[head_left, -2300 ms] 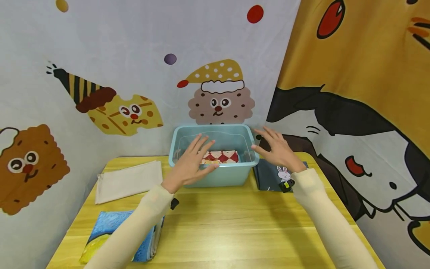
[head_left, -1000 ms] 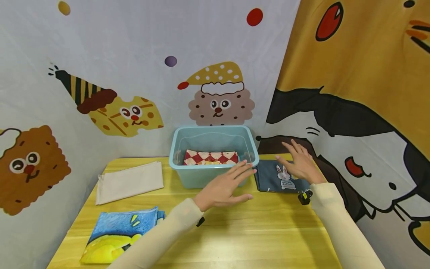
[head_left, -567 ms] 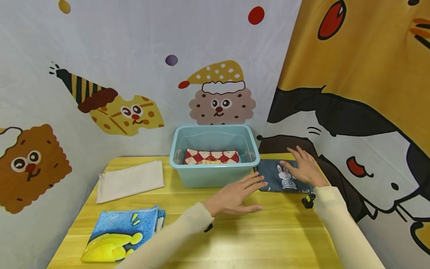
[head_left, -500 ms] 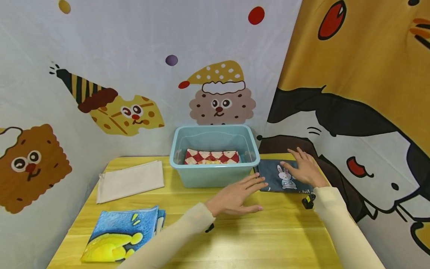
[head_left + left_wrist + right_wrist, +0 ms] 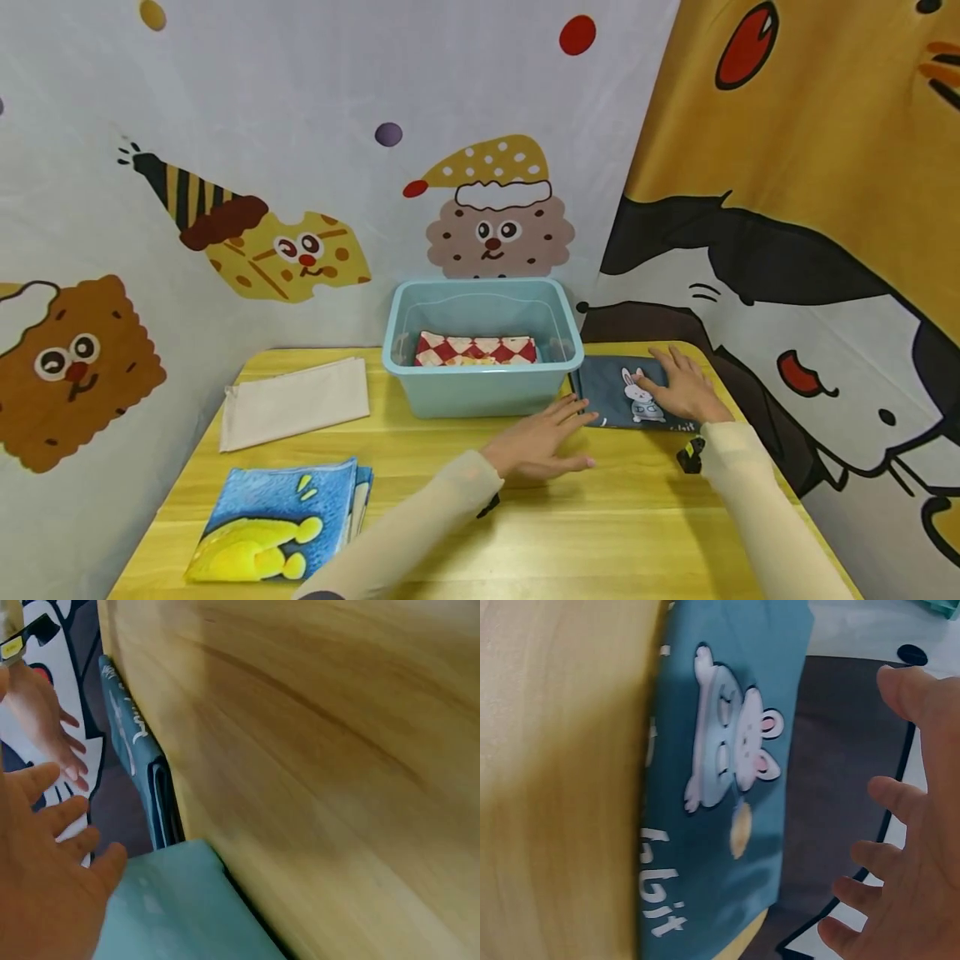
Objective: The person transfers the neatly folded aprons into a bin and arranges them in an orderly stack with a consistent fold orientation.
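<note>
- Biggest by far from where I'm standing: the printed backdrop (image 5: 300,75), pale w/ party-hat snack characters on the L side, orange and black w/ a large cartoon animal on the R.
- Then the table (image 5: 585,542), yellowish wood grain, pushed up near that backdrop.
- Light-blue bin (image 5: 480,396), upright at the table's far edge, approx. mid.
- Blue-and-yellow cloth (image 5: 281,512), folded, flat at the near L corner of the table, layers showing along its R side.
- Beige cloth (image 5: 296,404), folded, lying behind it at far L, a bit askew.
- Dark-blue cloth (image 5: 611,387), folded, flat on the table just R of the bin (white rabbit print, plus some lettering along the near edge).
- Red-and-white checked cloth (image 5: 476,350), inside the bin, folded, partly hidden by the front wall.
- R hand (image 5: 684,390), over the R part of the dark-blue cloth; fingers apart, slightly bent, gripping nothing. From the L wrist view there's a gap betw. fingertips and cloth.
- L hand (image 5: 542,442), above the table by the bin's near R corner, fingertips toward the dark-blue cloth; fingers spread, nothing in them. Touching the bin or not, can't tell.
- Smallest: black wrist device (image 5: 691,455) at the R cuff, w/ a yellow patch.
</note>
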The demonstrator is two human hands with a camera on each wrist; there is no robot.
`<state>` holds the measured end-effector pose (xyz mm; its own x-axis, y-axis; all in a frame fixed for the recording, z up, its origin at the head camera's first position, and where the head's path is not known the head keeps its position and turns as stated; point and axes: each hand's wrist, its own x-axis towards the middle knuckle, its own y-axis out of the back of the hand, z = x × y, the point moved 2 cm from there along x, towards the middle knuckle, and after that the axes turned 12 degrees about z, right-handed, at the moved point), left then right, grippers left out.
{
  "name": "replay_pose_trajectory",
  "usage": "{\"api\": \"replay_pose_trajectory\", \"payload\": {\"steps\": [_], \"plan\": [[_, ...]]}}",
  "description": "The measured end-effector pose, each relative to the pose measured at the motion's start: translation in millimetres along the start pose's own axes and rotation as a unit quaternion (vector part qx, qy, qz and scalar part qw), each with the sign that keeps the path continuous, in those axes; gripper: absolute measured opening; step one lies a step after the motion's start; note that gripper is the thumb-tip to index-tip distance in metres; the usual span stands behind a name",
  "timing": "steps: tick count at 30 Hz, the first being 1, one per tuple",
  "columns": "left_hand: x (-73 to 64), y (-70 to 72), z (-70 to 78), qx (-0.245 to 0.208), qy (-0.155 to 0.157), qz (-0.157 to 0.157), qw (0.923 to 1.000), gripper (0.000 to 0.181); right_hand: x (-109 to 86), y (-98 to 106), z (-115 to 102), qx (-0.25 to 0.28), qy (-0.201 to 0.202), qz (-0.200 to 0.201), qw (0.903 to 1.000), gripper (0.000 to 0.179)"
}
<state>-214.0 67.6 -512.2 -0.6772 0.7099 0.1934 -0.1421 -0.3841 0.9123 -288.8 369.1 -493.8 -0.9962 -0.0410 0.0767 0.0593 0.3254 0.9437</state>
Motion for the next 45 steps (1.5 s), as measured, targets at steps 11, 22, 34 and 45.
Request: {"api": "replay_pose_trajectory", "payload": {"steps": [11, 22, 34, 45], "plan": [[16.1, -15.3, 4.2, 0.022, 0.034, -0.036, 0.9985, 0.081, 0.2, -17, 15, -0.012, -0.003, -0.023, 0.9997, 0.093], [31.8, -30.0, 1.4, 0.051, 0.072, -0.071, 0.9936, 0.082, 1.4, -29, 27, -0.007, -0.012, -0.051, 0.9986, 0.098], [34.3, -37.9, 0.3, 0.05, 0.09, -0.078, 0.9917, 0.087, -1.3, -36, 28, 0.026, -0.031, -0.087, 0.9954, 0.094], [34.4, -38.6, 2.5, 0.034, 0.092, -0.062, 0.9933, 0.088, -6.0, -34, 26, 0.029, -0.036, -0.09, 0.9949, 0.093]]}}
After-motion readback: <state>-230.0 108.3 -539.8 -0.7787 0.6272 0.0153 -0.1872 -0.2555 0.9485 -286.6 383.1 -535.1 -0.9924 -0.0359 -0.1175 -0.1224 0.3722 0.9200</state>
